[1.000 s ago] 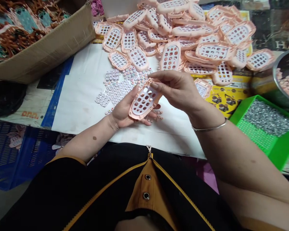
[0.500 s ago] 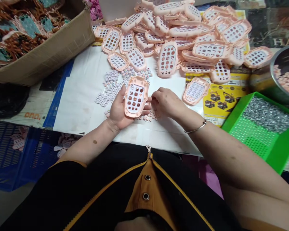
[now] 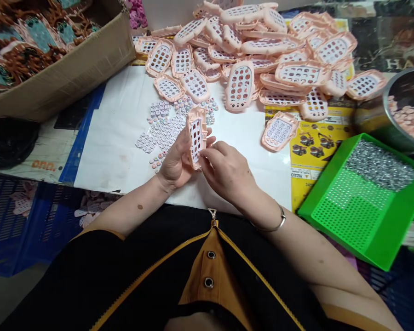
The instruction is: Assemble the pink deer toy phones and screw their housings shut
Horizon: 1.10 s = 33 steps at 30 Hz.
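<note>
My left hand holds a pink plastic shell with rows of oval holes, now tilted on edge so its face points right. The fingers of my right hand press against the lower side of that shell; I cannot tell whether they pinch a small piece. Small white button pads lie scattered on the white sheet just left of and beyond my hands. A large heap of the same pink shells covers the far side of the table.
A cardboard box with brown and teal parts stands at the far left. A green perforated tray with small metal pieces sits at the right, a metal bowl of pink parts beyond it. A blue crate is low left.
The shell went from lying face-up in my left hand to standing on edge. My right hand dropped to the loose pieces on the sheet, then came back to the shell's lower side.
</note>
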Available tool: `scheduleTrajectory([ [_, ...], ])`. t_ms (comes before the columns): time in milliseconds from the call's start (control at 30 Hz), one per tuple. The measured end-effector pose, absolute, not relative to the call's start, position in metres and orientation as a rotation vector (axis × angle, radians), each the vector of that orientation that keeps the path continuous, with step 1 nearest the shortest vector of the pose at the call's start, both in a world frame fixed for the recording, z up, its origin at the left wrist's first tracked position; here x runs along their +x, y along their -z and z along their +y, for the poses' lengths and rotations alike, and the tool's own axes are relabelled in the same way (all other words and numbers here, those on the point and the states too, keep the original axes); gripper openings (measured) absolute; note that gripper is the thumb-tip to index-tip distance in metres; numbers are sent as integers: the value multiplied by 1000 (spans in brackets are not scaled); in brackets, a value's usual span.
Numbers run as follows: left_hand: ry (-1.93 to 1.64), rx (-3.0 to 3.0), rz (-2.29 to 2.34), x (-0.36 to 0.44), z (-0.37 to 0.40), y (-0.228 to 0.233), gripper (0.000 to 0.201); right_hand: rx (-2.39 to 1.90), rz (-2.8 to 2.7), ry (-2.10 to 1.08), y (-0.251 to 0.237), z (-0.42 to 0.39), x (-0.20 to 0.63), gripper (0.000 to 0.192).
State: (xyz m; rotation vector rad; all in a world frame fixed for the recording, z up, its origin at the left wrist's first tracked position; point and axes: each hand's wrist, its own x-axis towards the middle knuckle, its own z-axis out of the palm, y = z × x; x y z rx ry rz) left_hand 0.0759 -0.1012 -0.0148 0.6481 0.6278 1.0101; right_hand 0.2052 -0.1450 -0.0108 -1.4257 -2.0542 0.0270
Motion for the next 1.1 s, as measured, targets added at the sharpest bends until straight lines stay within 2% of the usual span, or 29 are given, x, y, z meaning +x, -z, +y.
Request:
scheduleTrajectory([
  [200, -966, 581, 617, 78, -103, 14, 44, -1315, -1858, -119, 19, -147, 200, 16],
  [367, -948, 623, 601, 75, -104, 19, 49, -1397, -1715, -502, 16, -150, 206, 10],
  [433, -963, 627, 593, 74, -104, 20, 50, -1420, -1653, -461, 13, -148, 213, 10],
  [533, -998, 588, 586, 71, -102, 20, 48, -1508, -1661, -208, 13, -146, 231, 12],
  [667, -1011, 548, 621, 70, -100, 22, 46, -1644, -1915, 36, 26, -149, 258, 19],
  [833, -1010, 578, 587, 67, -100, 24, 46, -1669, -2273, -46, 46, -168, 286, 24],
  [967, -988, 586, 539, 69, -103, 22, 49, -1726, -2118, -22, 45, -183, 296, 32],
  [1100, -922, 552, 520, 74, -109, 22, 55, -1846, -1948, 0, 43, -179, 282, 23],
])
